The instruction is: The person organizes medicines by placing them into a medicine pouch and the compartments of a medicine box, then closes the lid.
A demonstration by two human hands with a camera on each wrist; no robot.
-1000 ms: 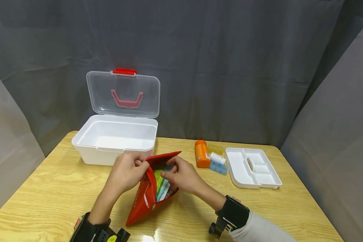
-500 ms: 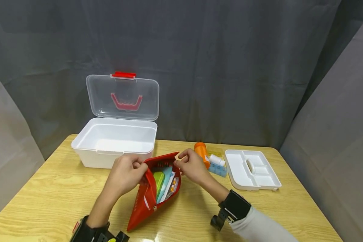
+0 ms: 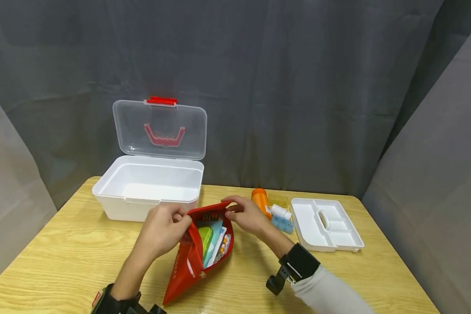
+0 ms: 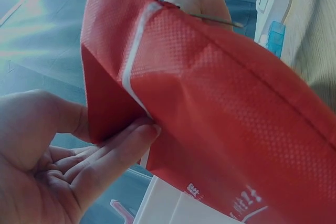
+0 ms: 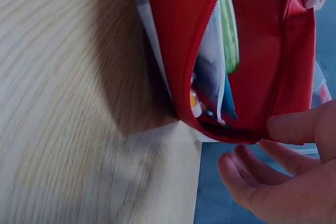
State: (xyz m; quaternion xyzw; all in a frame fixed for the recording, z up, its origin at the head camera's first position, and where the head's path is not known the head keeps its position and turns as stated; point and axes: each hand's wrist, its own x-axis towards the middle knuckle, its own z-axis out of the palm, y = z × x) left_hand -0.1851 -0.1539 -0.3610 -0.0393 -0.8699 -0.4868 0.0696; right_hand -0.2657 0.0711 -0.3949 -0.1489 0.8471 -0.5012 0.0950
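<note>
A red zip pouch (image 3: 184,266) stands tilted on the table with its mouth spread wide. My left hand (image 3: 162,229) pinches the left side of its rim between thumb and fingers. At the far right corner of the rim, my right hand (image 3: 247,216) pinches the fabric, thumb inside, as the right wrist view shows. Inside lie a green packet (image 5: 229,32), a light-blue packet (image 3: 215,237), a white packet (image 3: 220,245) and a blister pack of orange-and-white capsules (image 3: 224,246). The pouch's lower contents are hidden.
Behind the pouch sits a white box (image 3: 149,207) with its clear lid (image 3: 159,131) raised. Right of it are an orange bottle (image 3: 261,201), a small white bottle (image 3: 280,212), a blue pill case (image 3: 282,224) and a white divided tray (image 3: 314,222).
My right hand has come out of the pouch mouth and taken hold of its right rim, so the contents show more. The left hand keeps its grip.
</note>
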